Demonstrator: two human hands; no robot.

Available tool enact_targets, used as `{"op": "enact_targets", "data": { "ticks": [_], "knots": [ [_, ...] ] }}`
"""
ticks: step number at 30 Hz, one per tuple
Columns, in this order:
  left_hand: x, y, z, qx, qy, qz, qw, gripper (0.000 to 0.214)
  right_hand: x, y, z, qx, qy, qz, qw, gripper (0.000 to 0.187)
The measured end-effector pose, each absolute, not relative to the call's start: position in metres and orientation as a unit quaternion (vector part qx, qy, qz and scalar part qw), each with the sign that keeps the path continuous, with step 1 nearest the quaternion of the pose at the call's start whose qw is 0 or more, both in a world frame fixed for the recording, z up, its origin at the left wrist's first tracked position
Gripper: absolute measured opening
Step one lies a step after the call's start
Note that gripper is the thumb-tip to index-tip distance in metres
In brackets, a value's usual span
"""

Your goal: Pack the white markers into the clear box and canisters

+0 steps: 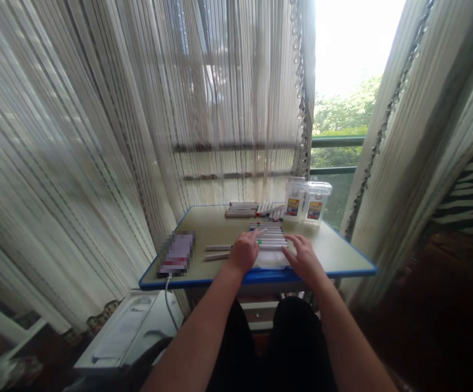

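Several white marker pens [272, 236] lie side by side in a row in front of me, on a clear plastic sleeve or tray [269, 258] near the table's front edge. My left hand [245, 252] is at the row's left end, its fingers closed round a slightly tilted white marker [263, 232]. A green cap shows close to its thumb. At the right end, my right hand [305, 260] has its fingers apart, with thumb and forefinger by the pen ends. Two loose markers [218, 248] lie left of my left hand, partly hidden by it.
More markers [242, 209] lie in groups at the back of the blue-edged table [334, 251]. Two clear plastic boxes [318, 202] with labels stand at the back right. A phone [178, 253] with a white cable lies on the left. Curtains [236, 109] hang behind.
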State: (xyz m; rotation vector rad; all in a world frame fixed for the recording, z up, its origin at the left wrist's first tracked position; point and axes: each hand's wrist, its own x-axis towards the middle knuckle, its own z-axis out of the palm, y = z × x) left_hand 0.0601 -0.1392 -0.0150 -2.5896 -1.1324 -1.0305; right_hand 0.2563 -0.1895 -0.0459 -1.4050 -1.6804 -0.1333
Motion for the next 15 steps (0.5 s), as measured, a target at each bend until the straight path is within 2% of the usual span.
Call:
{"op": "enact_targets", "data": {
  "ticks": [6,11,15],
  "knots": [
    [0.0539,-0.1387,-0.0139,-0.861,-0.366,-0.350,0.051,0.041,0.2580,-0.1885,-0.0450,-0.571,-0.674,-0.037,0.467,0.038],
    [0.0546,-0.1396,-0.0135,-0.842,-0.405,-0.354,0.054,0.039,0.2587,-0.1871,-0.0457,-0.575,-0.667,-0.002,0.474,0.040],
    [0.0540,-0.1385,-0.0142,-0.850,-0.377,-0.366,0.044,0.039,0.2585,-0.1860,-0.0453,-0.590,-0.657,0.033,0.468,0.042]
  ]
}}
